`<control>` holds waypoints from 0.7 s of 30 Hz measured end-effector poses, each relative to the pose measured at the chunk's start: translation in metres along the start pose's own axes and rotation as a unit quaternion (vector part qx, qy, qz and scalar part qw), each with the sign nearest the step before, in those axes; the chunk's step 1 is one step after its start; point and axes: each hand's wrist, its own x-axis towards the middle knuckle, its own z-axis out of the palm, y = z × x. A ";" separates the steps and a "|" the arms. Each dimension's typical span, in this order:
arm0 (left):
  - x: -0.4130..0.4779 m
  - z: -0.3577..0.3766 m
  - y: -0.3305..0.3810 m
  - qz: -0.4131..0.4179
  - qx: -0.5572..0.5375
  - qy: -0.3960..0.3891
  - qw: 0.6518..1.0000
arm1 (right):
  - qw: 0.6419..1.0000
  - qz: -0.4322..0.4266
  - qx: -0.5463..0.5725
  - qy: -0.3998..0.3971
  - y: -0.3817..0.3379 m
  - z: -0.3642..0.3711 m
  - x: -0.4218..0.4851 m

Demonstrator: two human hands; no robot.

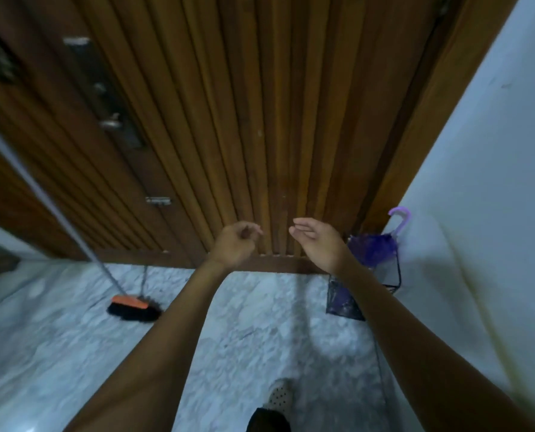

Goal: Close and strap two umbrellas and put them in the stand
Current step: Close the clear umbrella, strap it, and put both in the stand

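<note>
A folded purple umbrella (pixel 376 247) with a curved lilac handle (pixel 400 217) stands upright in a dark mesh stand (pixel 345 302) in the corner between the door and the white wall. My right hand (pixel 317 240) is raised just left of it, palm up, fingers apart, holding nothing. My left hand (pixel 236 243) hovers in front of the door with fingers loosely curled and nothing in them. Only one umbrella is in view. My right forearm covers part of the stand.
A ribbed wooden door (pixel 275 120) fills the view ahead, and a white wall (pixel 484 182) runs along the right. A broom (pixel 133 307) with an orange head leans at the left on the marble floor (pixel 72 338). My slippered foot (pixel 280 397) shows below.
</note>
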 end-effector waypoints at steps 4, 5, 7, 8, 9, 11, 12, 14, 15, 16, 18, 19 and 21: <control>-0.084 -0.047 -0.026 -0.036 0.008 0.104 0.994 | 0.995 -0.055 -0.006 -0.077 -0.026 0.056 -0.036; -0.105 -0.056 -0.035 -0.046 0.014 0.122 0.991 | 0.993 -0.065 -0.003 -0.095 -0.031 0.070 -0.045; -0.150 -0.073 -0.053 -0.074 0.023 0.162 0.984 | 0.986 -0.084 0.000 -0.141 -0.039 0.104 -0.067; -0.169 -0.080 -0.059 -0.089 0.027 0.178 0.980 | 0.983 -0.088 -0.001 -0.158 -0.042 0.118 -0.076; -0.193 -0.088 -0.067 -0.107 0.027 0.197 0.974 | 0.980 -0.094 -0.001 -0.177 -0.045 0.134 -0.087; -0.238 -0.105 -0.081 -0.129 0.021 0.233 0.964 | 0.970 -0.108 -0.007 -0.218 -0.055 0.166 -0.111; -0.261 -0.115 -0.088 -0.138 0.018 0.254 0.957 | 0.963 -0.119 -0.016 -0.241 -0.062 0.182 -0.124; -0.306 -0.135 -0.104 -0.165 0.008 0.294 0.941 | 0.947 -0.145 -0.033 -0.285 -0.078 0.216 -0.150; -0.330 -0.145 -0.114 -0.178 0.000 0.312 0.933 | 0.938 -0.157 -0.041 -0.306 -0.085 0.234 -0.163; -0.354 -0.153 -0.124 -0.190 -0.010 0.330 0.925 | 0.928 -0.173 -0.051 -0.326 -0.092 0.253 -0.179; -0.399 -0.168 -0.145 -0.208 -0.025 0.364 0.908 | 0.910 -0.198 -0.068 -0.357 -0.102 0.290 -0.206; -0.423 -0.176 -0.155 -0.220 -0.030 0.382 0.897 | 0.898 -0.211 -0.077 -0.378 -0.107 0.311 -0.222; -0.469 -0.192 -0.173 -0.244 -0.040 0.420 0.873 | 0.872 -0.229 -0.100 -0.422 -0.119 0.349 -0.255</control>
